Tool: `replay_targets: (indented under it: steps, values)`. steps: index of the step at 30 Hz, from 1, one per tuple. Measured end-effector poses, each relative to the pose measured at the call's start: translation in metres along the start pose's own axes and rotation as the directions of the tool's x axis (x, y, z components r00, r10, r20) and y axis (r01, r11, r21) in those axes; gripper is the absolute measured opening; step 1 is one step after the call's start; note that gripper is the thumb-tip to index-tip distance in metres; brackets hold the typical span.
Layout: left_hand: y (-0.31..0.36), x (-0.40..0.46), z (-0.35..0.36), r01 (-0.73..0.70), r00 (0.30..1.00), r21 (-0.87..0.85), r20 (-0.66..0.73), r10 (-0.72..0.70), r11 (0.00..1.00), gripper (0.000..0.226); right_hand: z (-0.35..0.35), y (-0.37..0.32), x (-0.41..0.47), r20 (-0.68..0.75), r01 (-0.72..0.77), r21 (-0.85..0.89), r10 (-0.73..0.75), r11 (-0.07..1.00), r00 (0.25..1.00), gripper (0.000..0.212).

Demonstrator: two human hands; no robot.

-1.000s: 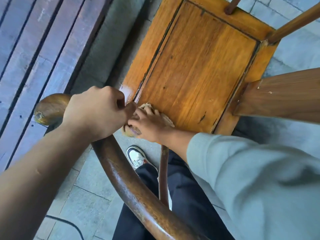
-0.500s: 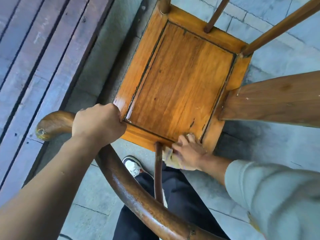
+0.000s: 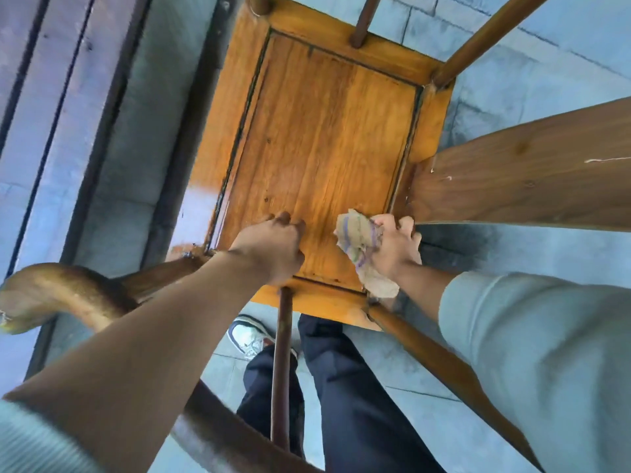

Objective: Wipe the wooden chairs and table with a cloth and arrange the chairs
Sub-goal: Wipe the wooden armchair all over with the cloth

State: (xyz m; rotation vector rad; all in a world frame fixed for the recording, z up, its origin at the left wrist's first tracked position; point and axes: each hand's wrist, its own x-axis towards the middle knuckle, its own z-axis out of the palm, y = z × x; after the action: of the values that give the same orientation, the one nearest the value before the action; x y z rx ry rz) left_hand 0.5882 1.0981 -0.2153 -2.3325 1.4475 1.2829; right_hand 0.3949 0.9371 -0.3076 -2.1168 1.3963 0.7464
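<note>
I look straight down on a wooden chair with an orange-brown seat (image 3: pixel 324 131). My right hand (image 3: pixel 396 247) grips a crumpled beige cloth (image 3: pixel 358 244) with purple and green stripes, at the seat's near right corner. My left hand (image 3: pixel 269 247) hovers over the seat's near edge with its fingers curled; I see nothing in it. Its heel hides the top of a thin spindle (image 3: pixel 281 370). The chair's dark curved arm rail (image 3: pixel 68 291) runs under my left forearm. A broad back splat (image 3: pixel 529 172) crosses the right side.
Dark wooden decking (image 3: pixel 51 97) lies along the left, right beside the chair. Grey stone paving (image 3: pixel 546 63) surrounds the rest. My legs in dark trousers (image 3: pixel 341 387) and a white shoe (image 3: pixel 249 336) stand just behind the seat.
My left hand has let go of the curved arm rail and moved onto the seat's near edge. My right hand has lifted the cloth from the seat's near edge up to its right corner.
</note>
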Motion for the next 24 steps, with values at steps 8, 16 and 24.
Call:
replay_targets:
  steps: [8,16,24]
  values:
    - [-0.014,0.067,0.028,0.195,0.976,0.159,0.066,-0.208,0.968,0.098,0.042,0.01,-0.018,0.034,-0.723,0.559,0.861,0.405,0.508,0.075]
    - [-0.021,0.163,-0.025,0.141,0.987,0.297,0.031,-0.157,0.945,0.132,0.065,-0.032,0.008,-0.312,-0.466,0.675,0.794,0.571,0.521,0.059]
    - [-0.033,0.165,-0.019,0.022,0.999,0.316,-0.038,-0.01,0.949,0.129,0.078,-0.127,0.0,-0.471,-0.139,0.408,0.338,0.902,0.815,0.048]
